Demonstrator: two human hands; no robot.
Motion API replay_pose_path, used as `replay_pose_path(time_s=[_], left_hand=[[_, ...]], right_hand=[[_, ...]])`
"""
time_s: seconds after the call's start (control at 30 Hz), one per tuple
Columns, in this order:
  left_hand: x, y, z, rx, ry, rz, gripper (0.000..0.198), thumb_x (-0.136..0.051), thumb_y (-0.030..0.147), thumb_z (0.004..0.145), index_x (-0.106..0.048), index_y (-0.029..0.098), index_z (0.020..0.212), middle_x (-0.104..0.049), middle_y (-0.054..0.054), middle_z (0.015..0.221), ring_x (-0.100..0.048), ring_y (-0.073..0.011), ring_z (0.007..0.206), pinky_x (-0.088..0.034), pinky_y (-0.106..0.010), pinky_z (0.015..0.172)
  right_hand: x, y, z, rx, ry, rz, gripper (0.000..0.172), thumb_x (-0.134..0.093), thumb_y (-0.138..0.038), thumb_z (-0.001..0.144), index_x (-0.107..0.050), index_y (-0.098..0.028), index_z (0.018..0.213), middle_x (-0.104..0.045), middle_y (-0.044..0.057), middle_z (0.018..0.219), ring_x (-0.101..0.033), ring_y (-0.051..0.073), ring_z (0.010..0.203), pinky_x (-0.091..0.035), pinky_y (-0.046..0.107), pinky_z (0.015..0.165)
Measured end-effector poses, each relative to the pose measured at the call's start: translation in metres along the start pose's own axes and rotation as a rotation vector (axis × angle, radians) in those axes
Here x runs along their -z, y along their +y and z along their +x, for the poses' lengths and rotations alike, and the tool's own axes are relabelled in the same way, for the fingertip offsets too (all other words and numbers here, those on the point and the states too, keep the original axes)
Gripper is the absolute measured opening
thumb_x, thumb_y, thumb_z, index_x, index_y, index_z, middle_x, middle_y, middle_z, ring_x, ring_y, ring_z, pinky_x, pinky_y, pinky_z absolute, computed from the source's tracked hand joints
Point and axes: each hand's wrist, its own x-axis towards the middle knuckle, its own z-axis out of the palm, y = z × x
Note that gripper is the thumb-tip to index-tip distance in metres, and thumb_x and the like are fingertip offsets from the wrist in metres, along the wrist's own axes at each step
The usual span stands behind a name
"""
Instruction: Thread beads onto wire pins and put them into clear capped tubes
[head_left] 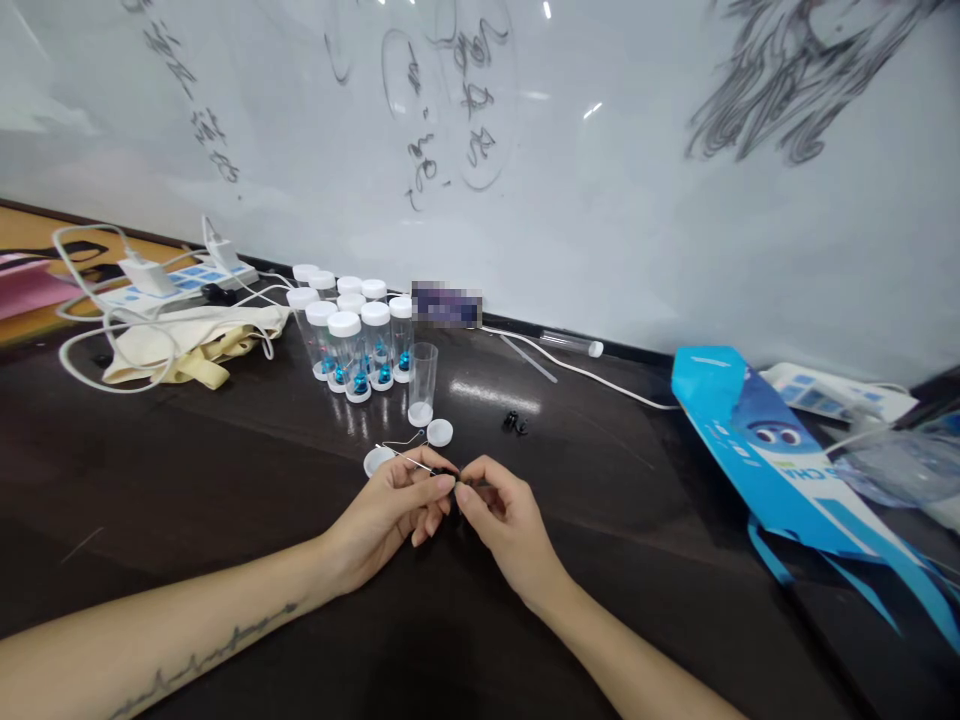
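My left hand (401,508) and my right hand (510,515) meet above the dark table, thumbs and forefingers pinched together. Between the fingertips is a small black piece (448,472), mostly covered, so its kind does not show. A thin, light, wire-like strand (409,459) runs from the left fingers up and to the left. Just beyond the left hand lie a white cap (439,433) and a second white round cap (377,461), partly hidden. Behind them stands an uncapped clear tube (422,380) with a white base. Several small black pieces (515,423) lie beyond the right hand.
Several white-capped clear tubes (345,345) holding shiny blue pieces stand at the back left. Left of them are a cream cloth bag (187,340), cables and a power strip (187,284). A blue bag (757,450) lies right. A whiteboard (585,220) rises behind the table.
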Motion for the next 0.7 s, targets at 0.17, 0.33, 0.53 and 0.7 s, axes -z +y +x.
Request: replay_pose_path(time_s=[0.17, 0.33, 0.53, 0.7], left_hand=[[-0.0011, 0.0, 0.0, -0.004, 0.008, 0.043, 0.019, -0.074, 0.024, 0.08, -0.064, 0.015, 0.093, -0.062, 0.002, 0.063, -0.051, -0.0027, 0.044, -0.037, -0.01, 0.038], [-0.0026, 0.0004, -0.0014, -0.026, 0.019, 0.056, 0.018, -0.072, 0.026, 0.08, -0.059, 0.014, 0.078, -0.063, 0.001, 0.062, -0.051, -0.0039, 0.043, -0.037, -0.011, 0.037], [-0.0034, 0.0012, -0.0028, -0.04, 0.044, 0.038, 0.023, -0.072, 0.027, 0.081, -0.053, 0.016, 0.073, -0.063, 0.002, 0.06, -0.05, -0.0043, 0.041, -0.034, -0.01, 0.034], [-0.003, 0.0001, -0.0019, -0.047, 0.057, 0.019, 0.024, -0.071, 0.026, 0.081, -0.051, 0.017, 0.073, -0.063, 0.002, 0.06, -0.05, -0.0036, 0.041, -0.034, -0.01, 0.035]], right_hand=[[0.0006, 0.0007, 0.0001, -0.02, -0.004, 0.059, 0.023, -0.055, -0.036, 0.092, -0.052, -0.018, 0.078, -0.042, -0.005, 0.062, -0.033, 0.008, 0.053, -0.025, 0.022, 0.049], [0.0003, 0.0015, 0.0003, -0.015, -0.012, 0.053, 0.017, -0.055, -0.032, 0.091, -0.051, -0.019, 0.082, -0.043, -0.005, 0.063, -0.033, 0.008, 0.053, -0.026, 0.022, 0.049], [-0.0006, 0.0003, 0.0007, -0.026, -0.013, 0.055, 0.015, -0.058, -0.034, 0.091, -0.054, -0.019, 0.088, -0.046, -0.005, 0.066, -0.035, 0.006, 0.051, -0.026, 0.02, 0.047], [-0.0008, -0.0033, 0.0008, -0.016, -0.023, 0.058, 0.028, -0.049, -0.042, 0.096, -0.054, -0.017, 0.084, -0.052, -0.003, 0.066, -0.038, 0.005, 0.047, -0.028, 0.02, 0.045]])
